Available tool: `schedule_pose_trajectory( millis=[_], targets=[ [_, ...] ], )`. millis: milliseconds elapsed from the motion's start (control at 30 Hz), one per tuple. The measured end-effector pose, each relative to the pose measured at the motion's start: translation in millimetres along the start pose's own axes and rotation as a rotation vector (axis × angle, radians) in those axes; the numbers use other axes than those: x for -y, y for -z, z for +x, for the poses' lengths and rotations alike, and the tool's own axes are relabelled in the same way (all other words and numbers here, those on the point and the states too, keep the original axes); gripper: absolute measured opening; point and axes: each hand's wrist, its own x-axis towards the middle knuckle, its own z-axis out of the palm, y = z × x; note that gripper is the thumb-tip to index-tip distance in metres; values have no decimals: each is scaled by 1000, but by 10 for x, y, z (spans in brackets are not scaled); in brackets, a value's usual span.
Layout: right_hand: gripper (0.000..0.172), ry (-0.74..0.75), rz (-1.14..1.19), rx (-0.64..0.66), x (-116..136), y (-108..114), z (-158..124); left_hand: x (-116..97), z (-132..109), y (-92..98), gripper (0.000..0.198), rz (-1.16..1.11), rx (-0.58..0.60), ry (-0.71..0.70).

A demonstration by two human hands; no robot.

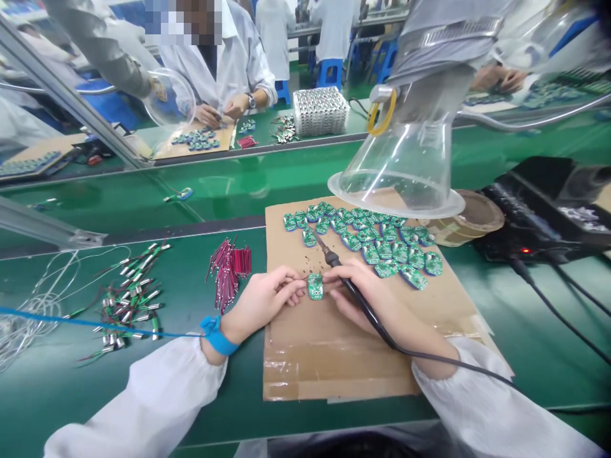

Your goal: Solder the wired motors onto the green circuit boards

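Now, over cardboard [329,331] bearing circuit boards [370,253], the right hand [360,286] holds a soldering iron [363,304], the left hand [267,294] pinched

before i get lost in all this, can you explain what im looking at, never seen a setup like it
There's no machine doing the handling here, just a person's two bare hands. The single picture comes from a camera worn on their head, looking forward and down.

The right hand holds a soldering iron. The left hand is at the edge of a small green circuit board; what its fingertips pinch is too small to tell.

Beneath is a cardboard sheet bearing more circuit boards. To its left, on the green table, lie red wires and small silver cylinders with wires. A clear plastic hood hangs above.
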Motion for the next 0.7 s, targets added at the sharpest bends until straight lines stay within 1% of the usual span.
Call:
schedule_pose_trajectory(
  millis=[100,167,267,300,367,433,467,600,700],
  targets=[
    [35,-8,3,-23,-13,27,2,4,-16,22,18,49,31,-51],
    [31,-14,-7,-57,-1,67,-8,3,-35,33,18,126,52,-80],
    [22,-93,9,-136,42,136,-37,-3,-56,47,15,274,36,-137],
    [23,-135,38,-167,59,153,-48,-6,-60,50,14,315,22,-151],
    [32,-201,129,-222,88,170,-69,-15,-64,54,13,367,8,-164],
    [39,-234,209,-255,108,168,-84,-24,-68,56,13,389,19,-172],
    [39,-246,229,-270,114,164,-91,-28,-69,57,14,393,31,-182],
    [28,-284,204,-401,112,155,-117,-42,-68,50,15,377,67,-214],
    [15,-306,207,-492,94,168,-140,-41,-63,34,13,345,40,-202]
  ],
)
